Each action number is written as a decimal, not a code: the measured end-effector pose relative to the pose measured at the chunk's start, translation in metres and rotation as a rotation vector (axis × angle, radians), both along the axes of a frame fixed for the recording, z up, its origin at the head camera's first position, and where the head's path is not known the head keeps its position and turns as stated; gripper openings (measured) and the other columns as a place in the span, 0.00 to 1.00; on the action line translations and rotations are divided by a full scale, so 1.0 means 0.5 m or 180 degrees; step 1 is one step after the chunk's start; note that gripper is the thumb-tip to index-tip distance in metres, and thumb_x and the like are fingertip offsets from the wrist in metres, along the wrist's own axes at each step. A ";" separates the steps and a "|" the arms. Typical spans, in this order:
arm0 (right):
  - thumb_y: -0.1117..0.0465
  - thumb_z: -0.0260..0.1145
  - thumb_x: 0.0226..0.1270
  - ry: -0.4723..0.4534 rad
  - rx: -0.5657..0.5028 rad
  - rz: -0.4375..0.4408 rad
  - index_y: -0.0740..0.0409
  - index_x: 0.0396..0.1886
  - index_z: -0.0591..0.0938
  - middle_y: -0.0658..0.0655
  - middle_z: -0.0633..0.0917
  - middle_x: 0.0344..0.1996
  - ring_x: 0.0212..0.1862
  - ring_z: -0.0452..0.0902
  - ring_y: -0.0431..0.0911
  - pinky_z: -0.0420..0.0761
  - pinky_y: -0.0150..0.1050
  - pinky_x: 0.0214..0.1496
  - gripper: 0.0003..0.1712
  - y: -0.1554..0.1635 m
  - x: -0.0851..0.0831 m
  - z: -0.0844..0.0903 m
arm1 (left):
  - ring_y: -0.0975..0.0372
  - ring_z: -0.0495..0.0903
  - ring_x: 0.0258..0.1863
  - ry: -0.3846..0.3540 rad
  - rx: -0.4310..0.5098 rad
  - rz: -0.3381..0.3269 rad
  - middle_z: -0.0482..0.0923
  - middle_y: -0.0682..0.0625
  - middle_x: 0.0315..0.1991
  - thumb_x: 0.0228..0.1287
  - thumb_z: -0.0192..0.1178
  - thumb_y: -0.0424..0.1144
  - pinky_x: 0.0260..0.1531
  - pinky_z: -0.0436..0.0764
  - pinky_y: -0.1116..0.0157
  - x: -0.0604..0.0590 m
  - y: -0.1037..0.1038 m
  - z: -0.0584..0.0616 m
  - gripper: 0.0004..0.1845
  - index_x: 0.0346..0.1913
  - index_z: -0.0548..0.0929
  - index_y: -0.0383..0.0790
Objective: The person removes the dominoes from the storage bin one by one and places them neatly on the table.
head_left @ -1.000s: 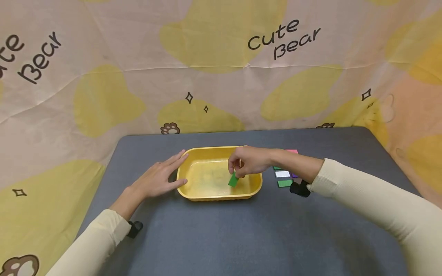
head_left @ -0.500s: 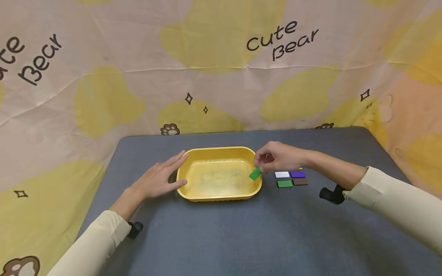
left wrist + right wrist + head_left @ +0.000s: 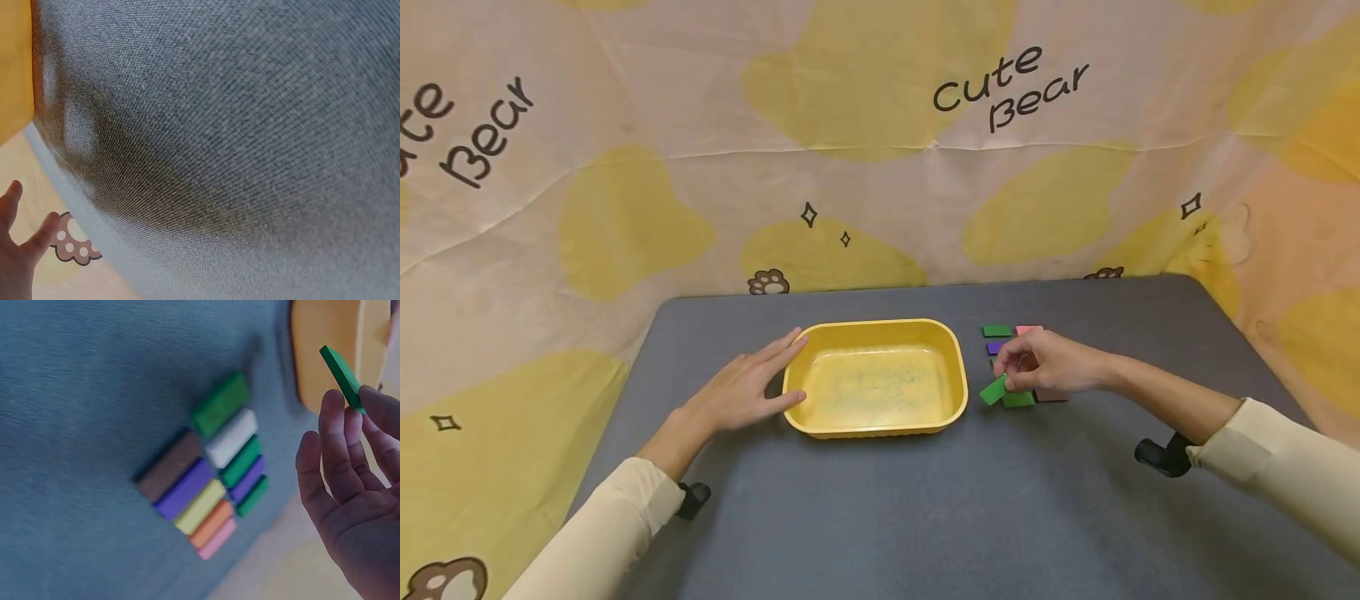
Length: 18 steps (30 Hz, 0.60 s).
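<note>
A flat green block (image 3: 993,390), pinched between the thumb and fingers of my right hand (image 3: 1051,362), is held off the table, right of the yellow tray (image 3: 880,379). The right wrist view shows the same green block (image 3: 342,378) standing out from the fingertips. Under the right hand lie two rows of flat coloured blocks: one has a brown block (image 3: 170,465), then purple, yellow, orange and pink; the other has a white block (image 3: 231,439) among green and purple ones. My left hand (image 3: 741,390), fingers spread, touches the tray's left rim.
A grey cloth covers the table (image 3: 880,517). Behind it hangs a patterned curtain (image 3: 880,125) with bear lettering. The tray holds nothing that I can see. Each wrist carries a small black camera mount (image 3: 1163,455).
My right hand has moved right, out from over the tray to above the block rows, with the green block still pinched. The left hand and tray stay in place.
</note>
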State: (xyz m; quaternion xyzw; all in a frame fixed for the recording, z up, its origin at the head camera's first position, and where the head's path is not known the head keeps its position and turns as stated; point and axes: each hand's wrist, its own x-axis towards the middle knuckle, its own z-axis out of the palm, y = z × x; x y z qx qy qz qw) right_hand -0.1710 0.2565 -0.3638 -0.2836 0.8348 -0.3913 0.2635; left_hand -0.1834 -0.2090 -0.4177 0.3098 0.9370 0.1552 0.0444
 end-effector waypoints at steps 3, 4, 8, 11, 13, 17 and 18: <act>0.70 0.66 0.66 -0.0053 -0.0003 -0.0079 0.64 0.41 0.83 0.52 0.79 0.27 0.32 0.75 0.45 0.77 0.34 0.36 0.05 0.016 0.011 -0.021 | 0.47 0.65 0.71 -0.0017 -0.0005 0.0008 0.50 0.49 0.80 0.67 0.58 0.60 0.59 0.62 0.31 0.000 0.000 0.000 0.44 0.80 0.54 0.50; 0.69 0.66 0.66 -0.0076 0.0014 -0.0102 0.64 0.41 0.83 0.52 0.79 0.27 0.32 0.74 0.44 0.76 0.33 0.36 0.06 0.021 0.014 -0.027 | 0.47 0.65 0.71 -0.0022 -0.0006 0.0012 0.50 0.49 0.80 0.67 0.59 0.60 0.59 0.62 0.31 0.000 0.000 0.000 0.44 0.80 0.54 0.50; 0.67 0.67 0.66 -0.0150 0.0096 -0.0160 0.64 0.42 0.83 0.51 0.79 0.28 0.32 0.74 0.43 0.76 0.32 0.35 0.07 0.046 0.024 -0.057 | 0.47 0.65 0.71 -0.0025 -0.0025 0.0005 0.49 0.49 0.80 0.67 0.58 0.61 0.59 0.61 0.31 -0.001 -0.001 -0.002 0.44 0.80 0.54 0.50; 0.66 0.68 0.66 -0.0154 0.0099 -0.0224 0.64 0.43 0.83 0.51 0.80 0.27 0.31 0.74 0.43 0.76 0.32 0.34 0.08 0.062 0.031 -0.077 | 0.47 0.65 0.71 -0.0009 -0.0030 -0.0002 0.49 0.49 0.80 0.67 0.58 0.61 0.59 0.61 0.30 -0.002 -0.001 -0.005 0.44 0.80 0.54 0.50; 0.67 0.68 0.66 -0.0177 0.0066 -0.0287 0.65 0.43 0.82 0.52 0.80 0.27 0.31 0.75 0.43 0.76 0.32 0.34 0.08 0.070 0.037 -0.088 | 0.46 0.65 0.71 0.0006 -0.0027 -0.0013 0.49 0.48 0.80 0.68 0.58 0.60 0.59 0.62 0.30 -0.002 -0.001 -0.006 0.44 0.80 0.54 0.49; 0.68 0.67 0.66 -0.0264 -0.0040 -0.0397 0.67 0.43 0.81 0.54 0.81 0.27 0.30 0.77 0.44 0.78 0.33 0.35 0.08 0.083 0.050 -0.108 | 0.46 0.65 0.71 0.0010 -0.0025 -0.0011 0.50 0.49 0.80 0.68 0.58 0.60 0.59 0.62 0.30 -0.002 -0.001 -0.006 0.44 0.80 0.54 0.50; 0.69 0.67 0.66 -0.0294 -0.0063 -0.0424 0.68 0.43 0.81 0.55 0.81 0.28 0.31 0.77 0.44 0.79 0.33 0.35 0.08 0.086 0.053 -0.111 | 0.46 0.65 0.71 0.0006 -0.0021 -0.0010 0.49 0.49 0.80 0.68 0.58 0.60 0.59 0.62 0.30 -0.002 -0.001 -0.005 0.44 0.80 0.54 0.50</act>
